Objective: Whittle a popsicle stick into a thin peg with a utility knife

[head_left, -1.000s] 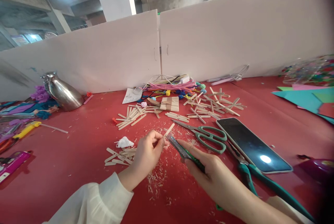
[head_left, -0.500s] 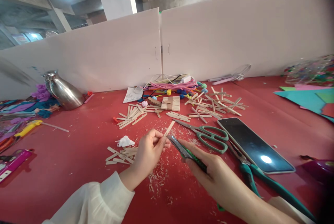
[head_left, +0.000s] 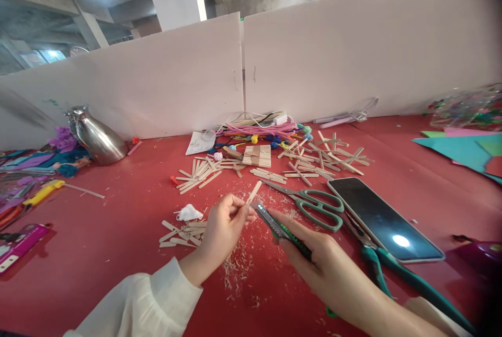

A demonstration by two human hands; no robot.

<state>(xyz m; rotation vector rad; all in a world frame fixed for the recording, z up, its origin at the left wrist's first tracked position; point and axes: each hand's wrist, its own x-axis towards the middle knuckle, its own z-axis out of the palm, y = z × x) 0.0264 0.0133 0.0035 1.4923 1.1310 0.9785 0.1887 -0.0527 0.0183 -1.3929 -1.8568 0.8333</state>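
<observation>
My left hand (head_left: 221, 232) pinches a short wooden craft stick (head_left: 254, 192) whose free end points up and to the right. My right hand (head_left: 325, 269) grips a green utility knife (head_left: 279, 228), forefinger laid along its back, the blade tip close beside the stick's lower end. Both hands hover over a red table (head_left: 117, 253) strewn with wood shavings (head_left: 239, 266). A small pile of cut stick pieces (head_left: 182, 233) lies just left of my left hand, with a white crumpled scrap (head_left: 187, 213) behind it.
Green-handled scissors (head_left: 318, 206), a dark phone (head_left: 382, 219) and teal-handled pliers (head_left: 388, 269) lie to the right. More craft sticks (head_left: 314, 161) and pipe cleaners (head_left: 259, 130) sit near the white partition (head_left: 321, 59). A steel jug (head_left: 96, 138) stands at left, coloured paper (head_left: 466, 146) at right.
Almost nothing: both hands keep their hold, and the view has shifted very slightly.
</observation>
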